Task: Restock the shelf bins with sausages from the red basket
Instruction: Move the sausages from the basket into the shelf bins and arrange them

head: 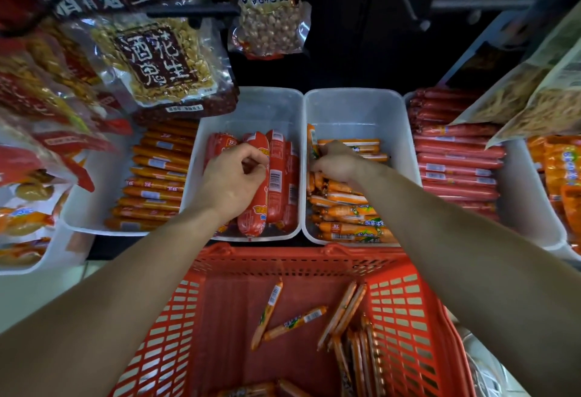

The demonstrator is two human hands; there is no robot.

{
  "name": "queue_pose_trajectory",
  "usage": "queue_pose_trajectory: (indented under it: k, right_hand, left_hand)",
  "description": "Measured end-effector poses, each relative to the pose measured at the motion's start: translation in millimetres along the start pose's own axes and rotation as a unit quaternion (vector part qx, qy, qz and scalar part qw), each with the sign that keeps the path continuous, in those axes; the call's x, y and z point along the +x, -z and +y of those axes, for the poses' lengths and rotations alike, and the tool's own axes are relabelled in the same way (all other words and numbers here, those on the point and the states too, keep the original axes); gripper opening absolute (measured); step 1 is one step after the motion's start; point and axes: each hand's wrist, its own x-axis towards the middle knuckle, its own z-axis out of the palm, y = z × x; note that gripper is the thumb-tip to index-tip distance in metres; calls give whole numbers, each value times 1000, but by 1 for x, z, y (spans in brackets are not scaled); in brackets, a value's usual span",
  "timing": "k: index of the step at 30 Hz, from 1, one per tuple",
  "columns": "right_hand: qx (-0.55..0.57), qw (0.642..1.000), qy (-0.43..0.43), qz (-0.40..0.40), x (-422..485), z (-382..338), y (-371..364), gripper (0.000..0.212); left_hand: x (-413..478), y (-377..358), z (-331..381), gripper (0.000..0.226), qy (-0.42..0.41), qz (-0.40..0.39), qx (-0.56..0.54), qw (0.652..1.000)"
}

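The red basket (405, 311) sits below the shelf with several thin orange sausages (294, 322) loose on its floor. Two clear bins stand side by side above it. The left bin (267, 104) holds thick red sausages (256, 208), and my left hand (231, 176) rests on them with fingers curled on one. The right bin (361, 107) holds thin orange sausages (349, 228); my right hand (338, 162) is down among them, fingers closed on some at the bin's left wall.
A bin of long orange sausages (157, 176) stands at the left and a bin of stacked red sausages (456, 160) at the right. Bags of peanuts (160, 60) hang above on hooks. More snack bags crowd both edges.
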Motion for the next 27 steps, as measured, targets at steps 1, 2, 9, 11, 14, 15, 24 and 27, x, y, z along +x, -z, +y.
queue_pose_trajectory:
  k: [1,2,9,11,14,15,24,27]
  right_hand:
    - [5,1000,1,-2,1,0,2,8]
    - [10,1000,0,-9,2,-1,5,10]
    - [32,999,6,5,4,3,2,17]
    - [73,997,20,27,0,3,2,19]
    - [159,985,52,44,-7,6,5,17]
    - [192,978,61,47,-10,5,6,15]
    - [-133,957,195,170,-13,-3,67,9]
    - [-315,929,145,128,-8,15,76,21]
  left_hand:
    - [0,-1,2,14,-2,1,10,1000]
    - [1,-2,4,13,-4,1,19,1000]
    - [5,-8,3,12,-10,-3,20,1000]
    - [5,-9,3,12,-7,1,16,1000]
    - [4,-8,6,11,-4,2,20,1000]
    - [4,-7,7,11,-3,1,22,1000]
    - [1,-6,9,12,-11,-10,31,999]
    - [2,-9,14,13,-17,-7,34,999]
